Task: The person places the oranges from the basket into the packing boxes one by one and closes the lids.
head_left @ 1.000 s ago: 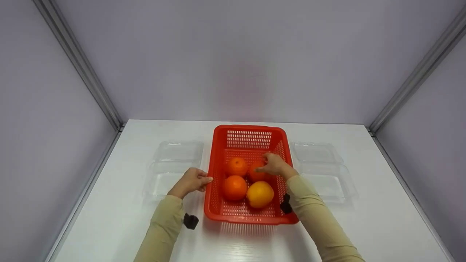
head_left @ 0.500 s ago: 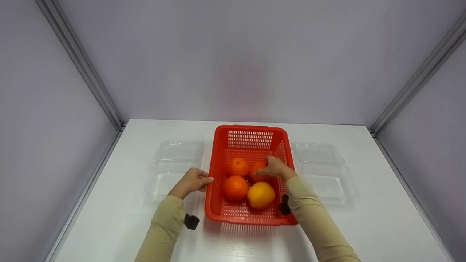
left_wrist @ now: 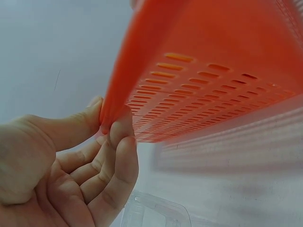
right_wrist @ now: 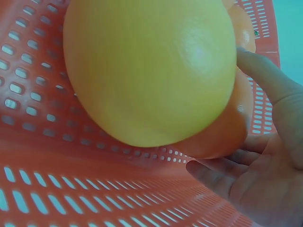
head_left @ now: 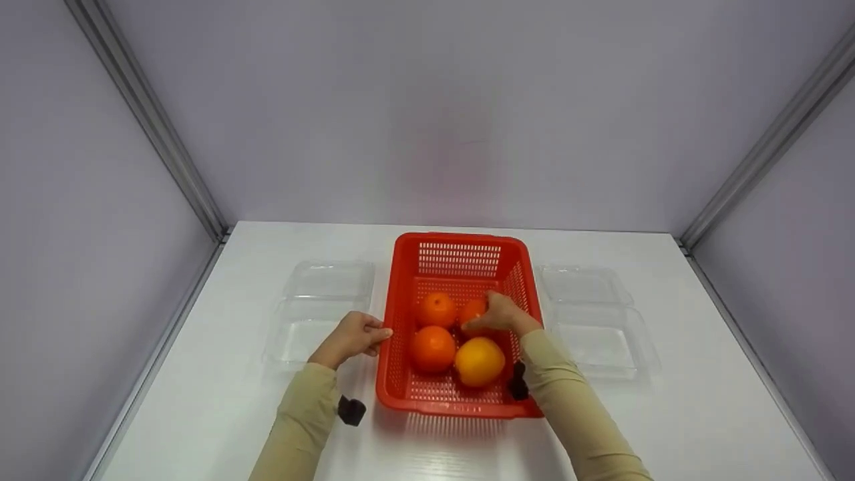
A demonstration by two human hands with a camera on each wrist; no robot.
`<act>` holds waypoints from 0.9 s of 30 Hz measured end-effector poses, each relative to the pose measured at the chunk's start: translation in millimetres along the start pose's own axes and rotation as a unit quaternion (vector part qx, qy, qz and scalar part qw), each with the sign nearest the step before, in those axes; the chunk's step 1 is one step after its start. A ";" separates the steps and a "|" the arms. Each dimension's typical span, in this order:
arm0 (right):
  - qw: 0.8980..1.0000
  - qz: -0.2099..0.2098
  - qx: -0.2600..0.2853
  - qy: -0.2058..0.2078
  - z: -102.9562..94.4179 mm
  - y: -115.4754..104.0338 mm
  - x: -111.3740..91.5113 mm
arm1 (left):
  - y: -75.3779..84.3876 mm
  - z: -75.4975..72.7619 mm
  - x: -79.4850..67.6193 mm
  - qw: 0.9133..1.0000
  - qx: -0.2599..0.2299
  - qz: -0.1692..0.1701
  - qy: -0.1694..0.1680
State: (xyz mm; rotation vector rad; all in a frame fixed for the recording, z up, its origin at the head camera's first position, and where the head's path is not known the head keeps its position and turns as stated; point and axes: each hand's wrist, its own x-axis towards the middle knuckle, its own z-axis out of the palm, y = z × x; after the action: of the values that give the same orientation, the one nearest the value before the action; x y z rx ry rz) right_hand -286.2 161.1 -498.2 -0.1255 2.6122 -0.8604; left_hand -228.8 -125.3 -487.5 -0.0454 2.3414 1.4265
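Note:
A red plastic basket (head_left: pixel 461 409) with slotted walls stands mid-table, holding several round fruits. My left hand (head_left: pixel 354 337) pinches its left rim between thumb and fingers; the left wrist view shows the rim (left_wrist: pixel 120 71) between them. Inside the basket, my right hand (head_left: pixel 501 315) grips the back-right orange (head_left: pixel 473 310), thumb on one side and fingers curled on the other. That orange (right_wrist: pixel 222 132) is partly hidden behind a yellow fruit (right_wrist: pixel 151 71) in the right wrist view. Two more oranges, one at back left (head_left: pixel 437 310) and one at front left (head_left: pixel 433 349), sit beside it.
A clear plastic clamshell box (head_left: pixel 310 334) lies unfolded left of the basket. Another clear clamshell box (head_left: pixel 594 341) lies unfolded on the right. The white table (head_left: pixel 695 401) is walled in by grey panels at the back and sides.
My right hand has come lower and closed its fingers round the back-right orange. The left hand keeps its pinch on the rim, and the basket stays in place.

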 end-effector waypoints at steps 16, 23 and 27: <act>1.000 0.014 0.002 -0.001 5.9 5.4 1.9 | -0.1 -0.4 1.2 1.000 -0.001 0.009 0.001; 1.000 0.018 0.007 -0.002 7.1 4.6 2.9 | -0.7 -1.4 1.1 1.000 -0.003 0.012 -0.001; 1.000 0.013 0.004 0.001 7.8 4.3 3.1 | -1.4 -1.3 1.2 1.000 -0.006 0.008 -0.001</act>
State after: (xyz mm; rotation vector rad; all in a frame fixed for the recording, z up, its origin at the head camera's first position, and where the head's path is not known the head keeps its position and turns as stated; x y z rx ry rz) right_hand -285.8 159.6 -507.5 -0.0876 2.6056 -0.8610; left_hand -230.1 -126.9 -488.5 -0.0294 2.3367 1.4490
